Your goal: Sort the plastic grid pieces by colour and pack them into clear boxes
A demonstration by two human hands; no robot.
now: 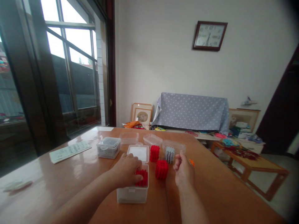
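My left hand (127,170) reaches over a clear plastic box (132,195) with its lid (138,153) folded back. Its fingers and thumb are closed on a stack of red ridged pieces (143,178) at the box's right side. My right hand (184,169) is raised with its fingers curled in; what they hold, if anything, is hidden. Between the hands stand a red ridged block (161,170), another red block (154,153) behind it and a grey ridged block (169,154). A small orange piece (192,162) shows just past my right hand.
Another lidded clear box (108,147) with grey contents stands at the left. Clear containers (129,138) lie farther back. A printed paper (70,151) rests on the brown table (86,174). Beyond the right edge stands a low wooden bench (252,165).
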